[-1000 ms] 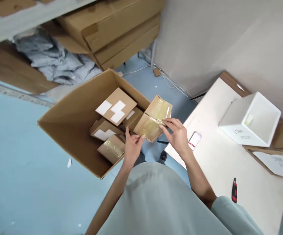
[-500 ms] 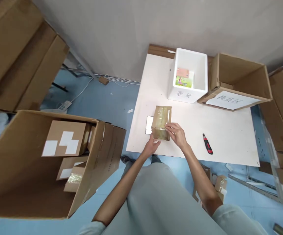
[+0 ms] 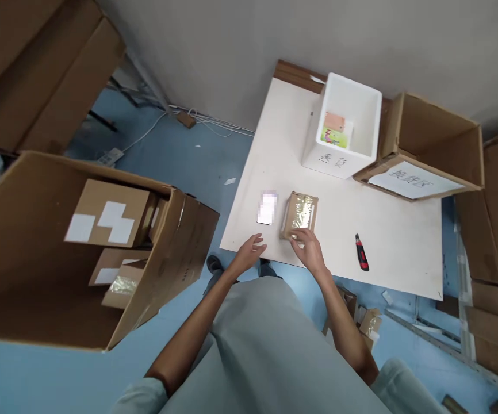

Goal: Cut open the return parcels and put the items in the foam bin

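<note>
A small cardboard box (image 3: 299,213) with shiny clear tape across its top lies on the white table (image 3: 387,241), near the front edge. My right hand (image 3: 309,250) is at the box's near edge, fingertips at the taped top, thumb and fingers apart. It seems to touch the box without gripping it. My left hand (image 3: 248,253) is open and holds nothing, over the table's front edge, left of the box. Between the left hand and the box, a little farther back, lies a phone (image 3: 267,208) with a lit, blurred screen.
A red and black utility knife (image 3: 361,253) lies to the right. At the back stand a white foam bin (image 3: 339,158) with small items inside and an open cardboard box (image 3: 439,149) with a paper label. A large open carton (image 3: 188,247) holding several boxes stands at left.
My left hand has let go of the box and moved left. The box has moved right, away from the phone, and now lies on the table. My right hand stays by it.
</note>
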`<control>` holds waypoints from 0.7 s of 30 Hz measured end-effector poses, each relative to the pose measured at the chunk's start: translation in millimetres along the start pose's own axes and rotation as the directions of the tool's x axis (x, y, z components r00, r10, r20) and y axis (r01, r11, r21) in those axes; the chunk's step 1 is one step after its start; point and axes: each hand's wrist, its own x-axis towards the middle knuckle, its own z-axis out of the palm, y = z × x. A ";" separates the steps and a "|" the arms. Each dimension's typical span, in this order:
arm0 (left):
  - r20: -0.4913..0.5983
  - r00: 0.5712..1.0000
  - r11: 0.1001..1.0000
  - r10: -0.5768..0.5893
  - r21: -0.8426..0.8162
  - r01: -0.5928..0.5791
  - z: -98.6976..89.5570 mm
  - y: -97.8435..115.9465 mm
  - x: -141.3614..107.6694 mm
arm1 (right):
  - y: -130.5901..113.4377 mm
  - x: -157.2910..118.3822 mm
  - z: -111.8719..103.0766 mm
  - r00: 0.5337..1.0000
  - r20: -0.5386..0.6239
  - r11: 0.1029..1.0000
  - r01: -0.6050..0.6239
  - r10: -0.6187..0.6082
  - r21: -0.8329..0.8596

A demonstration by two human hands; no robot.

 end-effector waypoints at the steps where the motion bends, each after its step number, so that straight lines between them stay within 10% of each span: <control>1: -0.048 0.999 1.000 0.008 -0.030 -0.010 -15.1 -7.4 -3.5 | -13.0 9.7 10.4 0.999 0.035 0.999 0.035 -0.035 0.008; 9: -0.455 0.888 0.963 -0.067 -0.261 -0.061 -171.6 -99.5 -67.7 | -152.8 61.3 152.9 0.866 0.369 0.941 0.319 -0.338 0.114; 16: -0.732 0.548 0.884 -0.406 -0.467 0.031 -312.9 -228.8 -148.6 | -269.6 66.1 321.6 0.627 0.636 0.877 0.444 -0.451 0.184; 21: -0.745 0.356 0.823 -0.564 -0.542 0.170 -364.9 -311.8 -171.4 | -316.4 60.3 442.9 0.462 0.839 0.907 0.412 -0.289 0.086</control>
